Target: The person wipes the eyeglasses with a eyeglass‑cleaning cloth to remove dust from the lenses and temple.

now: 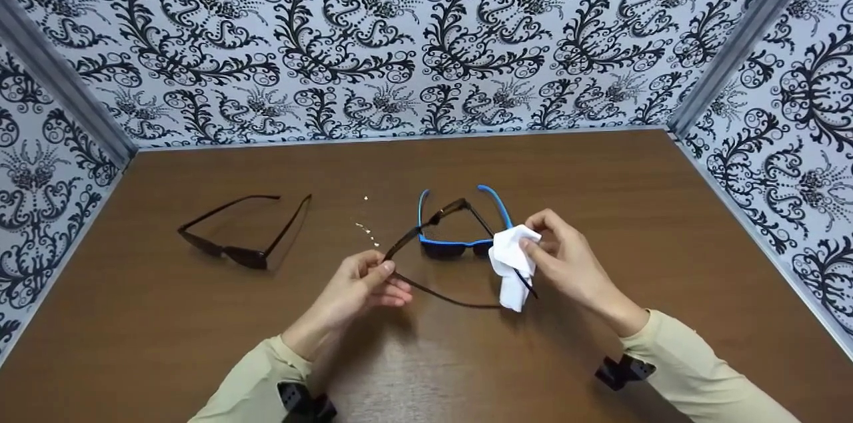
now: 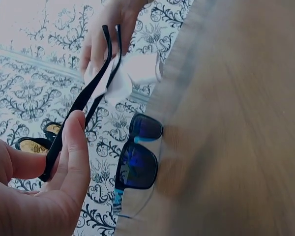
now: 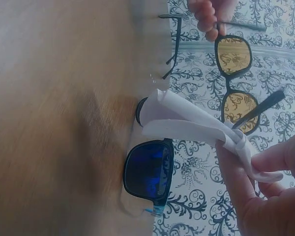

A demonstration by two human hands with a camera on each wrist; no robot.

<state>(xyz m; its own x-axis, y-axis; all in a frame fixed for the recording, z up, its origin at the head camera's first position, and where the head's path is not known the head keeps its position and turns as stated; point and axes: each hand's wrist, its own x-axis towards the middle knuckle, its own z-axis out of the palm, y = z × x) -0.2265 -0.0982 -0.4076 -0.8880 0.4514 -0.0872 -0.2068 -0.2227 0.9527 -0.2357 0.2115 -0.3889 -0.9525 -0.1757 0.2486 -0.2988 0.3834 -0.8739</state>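
Observation:
Black-framed glasses (image 1: 404, 242) with yellow lenses are held up off the table, their temples unfolded. My left hand (image 1: 363, 284) pinches them by the frame's left end, near the hinge, between thumb and fingers. A crumpled white cloth (image 1: 512, 253) is gripped in my right hand (image 1: 570, 263). In the head view it lies around the far temple; in the right wrist view a temple end (image 3: 260, 108) sticks out beside the cloth. Beneath and behind the held glasses, blue-and-black sunglasses (image 1: 443, 250) lie on the table, partly covered by them and the cloth.
Dark sunglasses (image 1: 246, 257) with open temples lie on the left of the brown table (image 1: 426, 370). Small shiny specks (image 1: 363, 228) show between the two pairs. Patterned white-and-black walls (image 1: 353, 43) enclose the table at the back and sides.

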